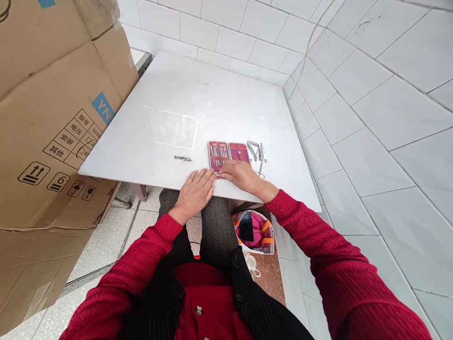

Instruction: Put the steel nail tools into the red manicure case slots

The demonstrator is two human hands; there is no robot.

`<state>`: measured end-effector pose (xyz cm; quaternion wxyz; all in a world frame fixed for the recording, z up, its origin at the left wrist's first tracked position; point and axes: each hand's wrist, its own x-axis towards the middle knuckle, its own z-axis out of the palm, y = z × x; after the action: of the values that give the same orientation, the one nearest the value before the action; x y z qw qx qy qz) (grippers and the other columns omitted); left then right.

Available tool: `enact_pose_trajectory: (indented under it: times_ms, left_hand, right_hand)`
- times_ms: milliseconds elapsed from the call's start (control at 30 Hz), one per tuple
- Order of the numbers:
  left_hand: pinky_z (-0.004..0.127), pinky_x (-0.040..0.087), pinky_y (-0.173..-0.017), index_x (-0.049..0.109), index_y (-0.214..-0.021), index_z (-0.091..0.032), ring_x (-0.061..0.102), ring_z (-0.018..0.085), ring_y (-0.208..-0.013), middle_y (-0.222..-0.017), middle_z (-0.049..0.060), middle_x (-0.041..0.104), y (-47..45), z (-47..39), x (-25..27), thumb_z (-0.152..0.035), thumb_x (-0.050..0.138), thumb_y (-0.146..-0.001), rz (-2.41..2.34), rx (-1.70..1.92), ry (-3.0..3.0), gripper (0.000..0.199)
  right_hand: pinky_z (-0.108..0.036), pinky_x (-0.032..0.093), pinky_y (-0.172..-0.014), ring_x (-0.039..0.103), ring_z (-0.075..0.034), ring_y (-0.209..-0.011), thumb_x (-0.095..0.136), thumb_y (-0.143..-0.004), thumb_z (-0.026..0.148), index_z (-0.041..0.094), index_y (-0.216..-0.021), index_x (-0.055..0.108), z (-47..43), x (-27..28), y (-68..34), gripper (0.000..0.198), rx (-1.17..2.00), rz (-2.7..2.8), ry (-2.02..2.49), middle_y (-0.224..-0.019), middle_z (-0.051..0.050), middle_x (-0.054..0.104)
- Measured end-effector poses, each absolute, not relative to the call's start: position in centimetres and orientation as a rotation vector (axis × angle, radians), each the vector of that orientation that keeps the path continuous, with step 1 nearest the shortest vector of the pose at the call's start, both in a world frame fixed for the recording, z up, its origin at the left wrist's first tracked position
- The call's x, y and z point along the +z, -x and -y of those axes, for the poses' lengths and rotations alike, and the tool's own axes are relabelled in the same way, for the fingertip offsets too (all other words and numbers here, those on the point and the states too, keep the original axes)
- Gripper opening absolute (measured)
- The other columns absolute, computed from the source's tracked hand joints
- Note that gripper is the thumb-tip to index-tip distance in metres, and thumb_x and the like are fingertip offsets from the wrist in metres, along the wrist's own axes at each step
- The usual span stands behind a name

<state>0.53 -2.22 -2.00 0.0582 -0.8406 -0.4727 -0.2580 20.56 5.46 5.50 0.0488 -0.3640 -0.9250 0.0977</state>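
An opened manicure case [238, 152] with a red lining lies near the front edge of the white table, several slim metal tools in its left half. My right hand [242, 175] reaches over the lower part of the case, fingertips pinched together at its lower left; what they hold is hidden. At the case's lower left corner rests my left hand [195, 192], its fingers stretched out and holding nothing. To the left lies a folded metal nail clipper [182, 158]. Nippers [252, 149], another metal tool [262, 152] and small scissors [260, 171], partly behind my right hand, lie right of the case.
A large cardboard box [56, 141] stands against the table [226, 104] on the left. White tiled walls [396, 123] border the back and right. Under the front edge, a bag [269, 236] holds a phone and pink things, with a whitish ring-shaped object [252, 264] nearby.
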Motion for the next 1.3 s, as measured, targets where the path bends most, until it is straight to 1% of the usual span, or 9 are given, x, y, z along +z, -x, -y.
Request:
enact_pose_trajectory:
  times_ms: [100, 200, 300, 400, 567, 633, 800, 1133, 1300]
  left_hand:
    - [0.048, 0.040, -0.118, 0.057, -0.145, -0.016, 0.055, 0.029, -0.139, -0.150, 0.012, 0.060, -0.6, 2.2, -1.8, -0.023, 0.045, -0.104, 1.438, -0.757, 2.543, 0.043]
    - [0.048, 0.040, -0.117, 0.058, -0.143, -0.014, 0.055, 0.029, -0.138, -0.148, 0.012, 0.061, -0.5, 2.3, -1.8, -0.023, 0.044, -0.105, 1.426, -0.738, 2.539, 0.042]
    - [0.048, 0.040, -0.117, 0.058, -0.143, -0.014, 0.055, 0.029, -0.138, -0.147, 0.012, 0.062, -0.5, 2.3, -1.8, -0.023, 0.045, -0.104, 1.412, -0.736, 2.528, 0.041]
    - [0.048, 0.040, -0.117, 0.058, -0.143, -0.015, 0.056, 0.029, -0.136, -0.147, 0.012, 0.062, -0.5, 2.3, -1.9, -0.022, 0.046, -0.104, 1.411, -0.733, 2.514, 0.042]
    - [0.047, 0.043, -0.114, 0.061, -0.139, -0.016, 0.060, 0.029, -0.130, -0.137, 0.012, 0.068, -0.4, 2.3, -1.9, -0.022, 0.048, -0.103, 1.411, -0.723, 2.514, 0.039]
    - [0.046, 0.043, -0.114, 0.061, -0.139, -0.015, 0.061, 0.028, -0.128, -0.135, 0.012, 0.069, -0.4, 2.3, -1.8, -0.022, 0.048, -0.103, 1.408, -0.726, 2.524, 0.039]
    - [0.045, 0.043, -0.114, 0.063, -0.134, -0.014, 0.062, 0.027, -0.123, -0.127, 0.013, 0.071, -0.4, 2.4, -1.4, -0.023, 0.047, -0.103, 1.392, -0.736, 2.529, 0.035]
    - [0.045, 0.042, -0.112, 0.066, -0.126, -0.015, 0.062, 0.027, -0.121, -0.126, 0.012, 0.071, -0.3, 2.5, -1.4, -0.022, 0.047, -0.104, 1.392, -0.719, 2.540, 0.030]
    - [0.045, 0.043, -0.112, 0.066, -0.126, -0.015, 0.062, 0.027, -0.122, -0.125, 0.012, 0.071, -0.3, 2.6, -1.6, -0.022, 0.048, -0.104, 1.388, -0.706, 2.516, 0.030]
  right_hand:
    - [-0.031, 0.047, -0.087, 0.065, -0.021, -0.101, 0.056, -0.101, 0.017, 0.016, -0.103, 0.076, -5.8, 4.6, -21.1, 0.020, 0.378, 2.730, 1.070, -0.107, -0.010, 0.073]
    - [-0.030, 0.046, -0.087, 0.066, -0.020, -0.100, 0.056, -0.100, 0.016, 0.015, -0.102, 0.077, -5.8, 5.0, -20.9, 0.021, 0.414, 2.746, 1.054, -0.106, -0.009, 0.074]
    - [-0.029, 0.044, -0.082, 0.065, -0.020, -0.097, 0.054, -0.102, 0.019, 0.015, -0.100, 0.077, -5.8, 6.4, -19.6, 0.023, 0.342, 2.799, 1.135, -0.103, -0.009, 0.074]
    - [-0.029, 0.041, -0.080, 0.064, -0.021, -0.100, 0.054, -0.102, 0.022, 0.016, -0.106, 0.076, -6.0, 7.7, -16.8, 0.024, 0.222, 2.787, 1.239, -0.107, -0.010, 0.073]
    - [-0.031, 0.042, -0.084, 0.064, -0.023, -0.105, 0.055, -0.102, 0.025, 0.014, -0.119, 0.073, -7.5, 7.8, -11.2, 0.027, 0.176, 2.822, 1.197, -0.119, -0.013, 0.070]
    - [-0.031, 0.042, -0.086, 0.063, -0.024, -0.107, 0.056, -0.101, 0.024, 0.012, -0.116, 0.072, -8.1, 7.6, -9.5, 0.026, 0.135, 2.866, 1.151, -0.118, -0.014, 0.069]
    - [-0.033, 0.043, -0.086, 0.066, -0.026, -0.104, 0.051, -0.098, 0.013, 0.006, -0.105, 0.074, -8.7, 7.9, -7.2, 0.025, 0.042, 3.027, 1.114, -0.111, -0.020, 0.072]
    - [-0.037, 0.048, -0.091, 0.069, -0.030, -0.106, 0.056, -0.092, 0.014, 0.002, -0.110, 0.072, -8.9, 7.2, -6.4, 0.027, -0.064, 3.165, 1.052, -0.114, -0.025, 0.073]
    - [-0.039, 0.049, -0.091, 0.069, -0.032, -0.106, 0.055, -0.092, 0.014, 0.001, -0.113, 0.069, -8.7, 7.0, -6.7, 0.029, -0.061, 3.176, 1.056, -0.114, -0.027, 0.072]
